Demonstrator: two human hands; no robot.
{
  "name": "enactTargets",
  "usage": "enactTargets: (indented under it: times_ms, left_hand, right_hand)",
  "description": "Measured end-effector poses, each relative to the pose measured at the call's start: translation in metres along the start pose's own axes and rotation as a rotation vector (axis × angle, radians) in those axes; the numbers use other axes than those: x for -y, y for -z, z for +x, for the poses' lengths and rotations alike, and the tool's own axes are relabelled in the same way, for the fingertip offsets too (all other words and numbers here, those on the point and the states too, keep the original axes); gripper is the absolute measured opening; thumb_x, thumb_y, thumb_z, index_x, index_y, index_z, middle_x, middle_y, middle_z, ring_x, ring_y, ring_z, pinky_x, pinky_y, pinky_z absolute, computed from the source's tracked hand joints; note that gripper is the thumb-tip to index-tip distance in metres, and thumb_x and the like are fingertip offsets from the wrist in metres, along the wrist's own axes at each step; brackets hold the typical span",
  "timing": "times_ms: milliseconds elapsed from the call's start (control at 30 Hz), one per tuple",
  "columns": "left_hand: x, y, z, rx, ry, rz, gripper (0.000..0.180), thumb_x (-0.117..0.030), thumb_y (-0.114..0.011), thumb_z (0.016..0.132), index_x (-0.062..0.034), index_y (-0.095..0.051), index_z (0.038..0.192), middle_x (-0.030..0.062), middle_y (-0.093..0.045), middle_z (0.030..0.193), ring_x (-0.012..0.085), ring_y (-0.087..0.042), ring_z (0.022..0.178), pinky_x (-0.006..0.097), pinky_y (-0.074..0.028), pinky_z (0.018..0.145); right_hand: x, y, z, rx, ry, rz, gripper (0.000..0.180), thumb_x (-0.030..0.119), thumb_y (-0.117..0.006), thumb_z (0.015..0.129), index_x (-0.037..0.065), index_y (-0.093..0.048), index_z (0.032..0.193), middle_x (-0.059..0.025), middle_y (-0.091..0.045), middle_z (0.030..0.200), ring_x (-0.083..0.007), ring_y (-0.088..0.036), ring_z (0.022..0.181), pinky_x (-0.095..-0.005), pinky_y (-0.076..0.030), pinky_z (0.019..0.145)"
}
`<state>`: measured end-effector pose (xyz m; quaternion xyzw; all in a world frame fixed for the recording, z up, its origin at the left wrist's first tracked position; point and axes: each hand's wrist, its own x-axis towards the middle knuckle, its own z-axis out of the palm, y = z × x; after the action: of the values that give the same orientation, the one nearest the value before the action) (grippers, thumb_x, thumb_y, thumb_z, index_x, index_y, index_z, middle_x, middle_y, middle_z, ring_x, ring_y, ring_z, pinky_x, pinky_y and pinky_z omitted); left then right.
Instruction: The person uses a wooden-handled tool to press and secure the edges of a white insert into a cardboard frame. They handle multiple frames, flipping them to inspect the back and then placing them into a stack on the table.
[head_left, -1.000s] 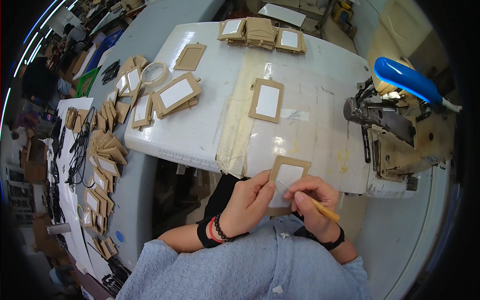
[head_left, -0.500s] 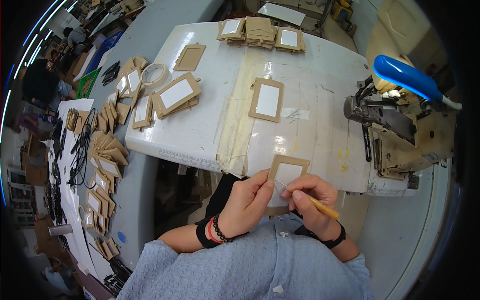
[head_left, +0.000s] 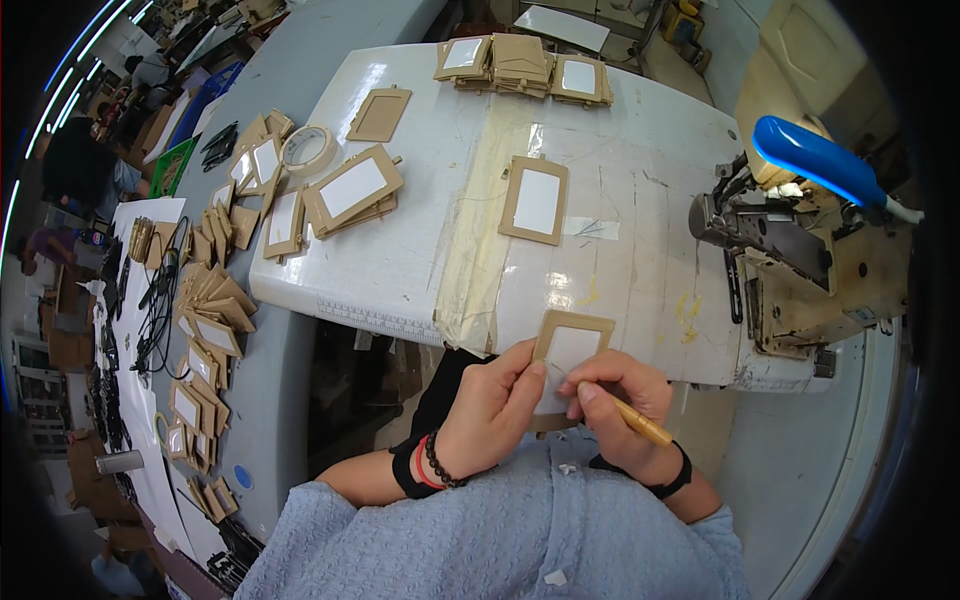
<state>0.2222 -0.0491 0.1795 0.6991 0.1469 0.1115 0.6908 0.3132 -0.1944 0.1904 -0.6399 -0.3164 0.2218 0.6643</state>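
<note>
A tan card holder (head_left: 576, 345) with a white window lies upright in front of my body, close to the table's near edge. My left hand (head_left: 490, 405) is closed on its left side, thumb and fingers pinching the border. In my right hand (head_left: 622, 400) is an awl (head_left: 643, 424) with a yellowish wooden handle, gripped like a pen. Its thin metal shaft points left across the window toward my left thumb; the exact tip is hard to make out. Farther up the table lies another tan card holder (head_left: 535, 200), touched by neither hand.
Stacked card holders (head_left: 520, 62) sit at the table's far edge, more (head_left: 352, 190) at its left beside a tape roll (head_left: 308, 150). Many spread over the grey side table (head_left: 270, 400). A sewing machine (head_left: 790, 240) with a blue-handled part (head_left: 815, 155) stands at right.
My right hand and the awl have shifted slightly left, and less of the metal shaft shows. The held card holder has moved a touch left with my left hand still on it.
</note>
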Motion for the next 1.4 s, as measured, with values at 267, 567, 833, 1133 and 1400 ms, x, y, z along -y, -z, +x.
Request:
enactTargets:
  times_ms: [267,567,833,1133,1400]
  left_hand:
    - [-0.015,0.001,-0.002,-0.001,0.031,0.257,0.026,-0.008,-0.047,0.096,0.0014,-0.055,0.119,0.0167,-0.061,0.067,0.0226,-0.065,0.059,0.029,-0.048,0.055]
    - [-0.013,0.01,-0.003,0.17,0.0,0.188,0.034,-0.011,-0.045,0.097,0.0003,-0.05,0.128,0.0182,-0.06,0.067,0.0285,-0.066,0.061,0.032,-0.049,0.057]
    - [-0.02,0.006,-0.004,0.132,-0.014,0.251,0.033,-0.01,-0.045,0.096,-0.0003,-0.052,0.127,0.0171,-0.061,0.07,0.0249,-0.064,0.06,0.03,-0.048,0.059]
    - [-0.005,0.006,-0.002,0.086,0.098,-0.102,0.026,-0.01,-0.041,0.098,0.004,-0.058,0.112,0.007,-0.064,0.086,0.0068,-0.055,0.079,0.024,-0.046,0.071]
    - [-0.004,0.009,-0.004,0.119,0.121,-0.102,0.028,-0.011,-0.04,0.099,0.0051,-0.058,0.113,0.0045,-0.063,0.096,0.0065,-0.053,0.087,0.022,-0.045,0.077]
  right_hand:
    - [0.002,-0.01,0.011,0.057,0.518,-0.518,0.018,-0.008,-0.061,0.07,-0.005,-0.061,0.088,-0.0149,-0.061,0.078,-0.0223,-0.06,0.06,-0.0285,-0.049,0.054]
    - [-0.001,0.011,0.01,0.04,-0.357,0.526,0.014,0.005,-0.044,0.086,-0.003,-0.055,0.085,-0.0158,-0.063,0.08,-0.0124,-0.051,0.051,-0.0221,-0.038,0.043]
    - [0.002,0.007,0.01,-0.044,-0.511,0.738,0.015,0.005,-0.044,0.088,-0.004,-0.056,0.089,-0.0172,-0.063,0.078,-0.0135,-0.055,0.052,-0.0236,-0.042,0.041]
    - [0.003,-0.003,-0.009,-0.046,-0.052,0.35,0.011,-0.001,-0.046,0.091,-0.003,-0.056,0.095,-0.014,-0.063,0.093,-0.0109,-0.061,0.066,-0.0214,-0.049,0.055]
    - [0.006,-0.003,-0.006,0.019,-0.1,0.252,0.012,-0.001,-0.049,0.09,-0.004,-0.059,0.096,-0.014,-0.066,0.093,-0.0134,-0.066,0.066,-0.0215,-0.049,0.051]
